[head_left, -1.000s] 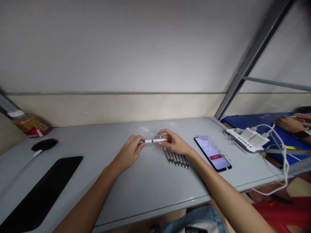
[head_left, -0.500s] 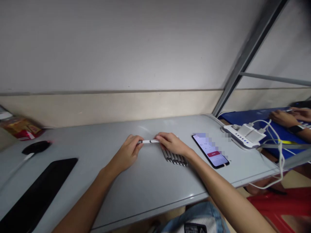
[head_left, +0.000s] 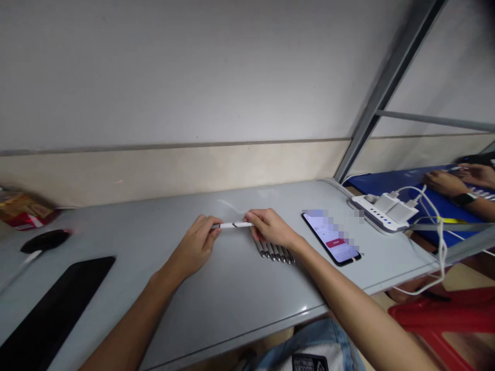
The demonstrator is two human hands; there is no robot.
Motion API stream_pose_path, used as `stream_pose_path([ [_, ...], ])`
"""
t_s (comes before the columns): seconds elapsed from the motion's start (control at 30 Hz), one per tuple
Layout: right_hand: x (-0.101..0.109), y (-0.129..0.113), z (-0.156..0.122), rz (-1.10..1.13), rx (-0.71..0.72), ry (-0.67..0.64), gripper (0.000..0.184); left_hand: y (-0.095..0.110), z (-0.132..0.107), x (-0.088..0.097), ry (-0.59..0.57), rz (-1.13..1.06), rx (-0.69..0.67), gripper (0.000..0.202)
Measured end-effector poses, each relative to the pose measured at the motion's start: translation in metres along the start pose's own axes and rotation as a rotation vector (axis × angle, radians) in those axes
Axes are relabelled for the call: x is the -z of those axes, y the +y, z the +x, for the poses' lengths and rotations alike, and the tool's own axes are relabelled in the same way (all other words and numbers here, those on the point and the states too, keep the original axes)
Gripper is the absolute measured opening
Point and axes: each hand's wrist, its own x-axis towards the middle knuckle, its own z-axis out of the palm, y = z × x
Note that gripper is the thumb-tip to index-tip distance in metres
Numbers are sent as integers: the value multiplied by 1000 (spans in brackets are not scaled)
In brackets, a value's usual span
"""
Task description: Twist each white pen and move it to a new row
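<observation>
A white pen (head_left: 228, 225) with a dark ring near its middle is held level above the grey table (head_left: 232, 288). My left hand (head_left: 198, 241) pinches its grey end between thumb and fingers. On the other end, my right hand (head_left: 269, 226) is closed around the white barrel, hiding its tip. Several pens (head_left: 275, 252) with silvery ends lie side by side in a row on the table, partly covered by my right hand and wrist.
Right of the pens lies a lit phone (head_left: 330, 237), then a white power strip (head_left: 381, 213) with chargers and cables. A black mat (head_left: 58, 309), a black mouse (head_left: 45, 240) and a packet (head_left: 25, 210) are at left. Another person's hands (head_left: 450, 183) work over a blue table.
The view has shifted slightly. My left hand has moved a little left along with the pen, and more of the white barrel shows between my hands.
</observation>
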Motion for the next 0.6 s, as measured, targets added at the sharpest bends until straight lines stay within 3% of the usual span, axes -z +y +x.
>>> stream_pose_path([
  [0.1, -2, 0, 0, 95, -84, -15, 40, 2, -1, 0, 28, 7, 4, 18],
  [0.3, 0, -11, -5, -176, 167, 88, 20, 0, -1, 0, 1, 16, -8, 20],
  [0.4, -4, -13, -6, -228, 59, 102, 23, -1, 0, -3, -9, 84, -60, 22],
  [0.47, -6, -10, -5, -68, -87, 62, 35, -1, 1, -4, 4, 171, -108, 22],
  [0.6, -4, 0, -3, 702, -470, -243, 31, 3, 0, -1, 52, 397, -226, 21],
])
